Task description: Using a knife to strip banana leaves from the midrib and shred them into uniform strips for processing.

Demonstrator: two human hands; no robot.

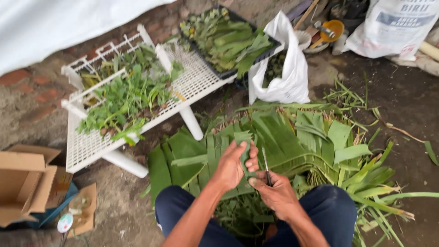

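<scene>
Left hand [234, 165] clamped on upright leaf strip [244, 148], right hand [274, 190] pinching thin blade [265, 165] just beside, above leaf pile [292, 137].

Leaf strip [245, 153] partly hidden behind left hand [233, 167]; sack [395, 27] cut off at top edge.

Smooth green leaf strip [245, 153] — white plastic rack [192, 82].

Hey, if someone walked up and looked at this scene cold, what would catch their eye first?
Probably the two hands at bottom centre: the left hand grips a folded green leaf strip, and the right hand holds a thin blade against it. Under them spreads a big heap of cut leaves. Up left, a white rack carries leafy greens.
</scene>
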